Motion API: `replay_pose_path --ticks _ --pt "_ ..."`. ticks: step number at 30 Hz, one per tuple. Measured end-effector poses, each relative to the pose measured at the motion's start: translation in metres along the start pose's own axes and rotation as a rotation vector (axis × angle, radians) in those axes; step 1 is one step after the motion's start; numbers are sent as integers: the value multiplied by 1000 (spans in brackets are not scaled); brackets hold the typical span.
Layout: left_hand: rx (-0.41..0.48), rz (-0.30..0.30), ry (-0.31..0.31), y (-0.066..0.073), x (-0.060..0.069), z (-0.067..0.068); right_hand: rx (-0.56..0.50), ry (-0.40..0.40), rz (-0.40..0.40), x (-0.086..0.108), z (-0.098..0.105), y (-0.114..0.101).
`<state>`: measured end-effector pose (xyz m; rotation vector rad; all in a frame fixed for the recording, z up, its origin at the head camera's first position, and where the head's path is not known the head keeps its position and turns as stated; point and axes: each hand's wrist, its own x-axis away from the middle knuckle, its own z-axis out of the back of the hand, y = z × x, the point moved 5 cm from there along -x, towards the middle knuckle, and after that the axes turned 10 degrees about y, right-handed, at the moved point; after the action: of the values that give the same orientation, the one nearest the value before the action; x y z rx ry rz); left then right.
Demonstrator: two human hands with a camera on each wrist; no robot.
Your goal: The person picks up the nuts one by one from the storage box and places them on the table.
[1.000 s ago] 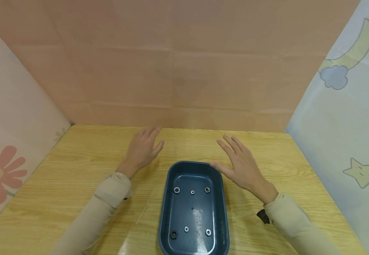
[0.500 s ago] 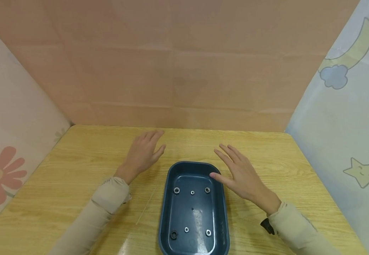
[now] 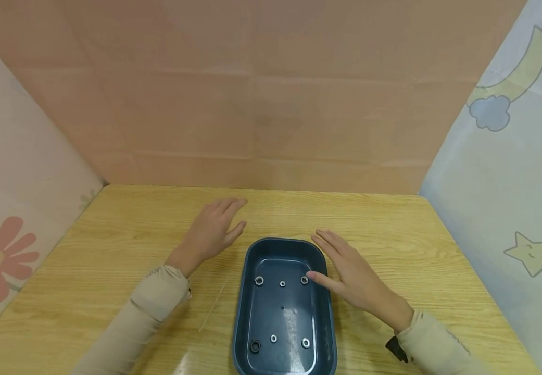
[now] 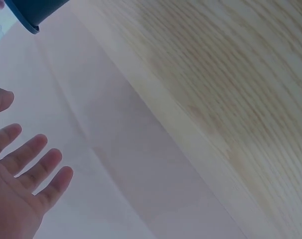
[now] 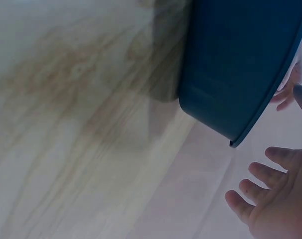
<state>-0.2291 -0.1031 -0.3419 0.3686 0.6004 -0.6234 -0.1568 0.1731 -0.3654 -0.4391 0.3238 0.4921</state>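
A dark blue plastic tray (image 3: 282,307) sits on the wooden table, with several small metal nuts spread over its floor. One dark nut (image 3: 255,346) lies at the near left, and a silver nut (image 3: 305,343) at the near right. My left hand (image 3: 210,232) hovers beyond the tray's far left corner, fingers extended and holding nothing. Over the far right side of the rim is my right hand (image 3: 357,276), its thumb above a nut (image 3: 304,280). In the right wrist view, that hand (image 5: 285,194) appears apart from the tray's outer wall (image 5: 235,64), palm bare.
The wooden table (image 3: 125,250) runs back to a brown paper-like backdrop (image 3: 252,104). Patterned panels flank it, a flower panel (image 3: 27,172) at left and a moon-and-star panel (image 3: 500,182) at right. A thin pale line (image 3: 213,307) marks the tabletop left of the tray.
My right hand has come nearer, its thumb moving from the far right rim to above the tray's inside. My left hand has shifted slightly nearer and to the right. Tray and nuts stay put.
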Motion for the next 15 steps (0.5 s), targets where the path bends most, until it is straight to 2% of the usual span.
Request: replay_pose_path --ticks 10,15 --pt "11 -33 -61 8 2 0 6 -48 0 4 -6 -7" --pt "17 -53 -57 12 4 1 1 -63 -1 5 -9 -8"
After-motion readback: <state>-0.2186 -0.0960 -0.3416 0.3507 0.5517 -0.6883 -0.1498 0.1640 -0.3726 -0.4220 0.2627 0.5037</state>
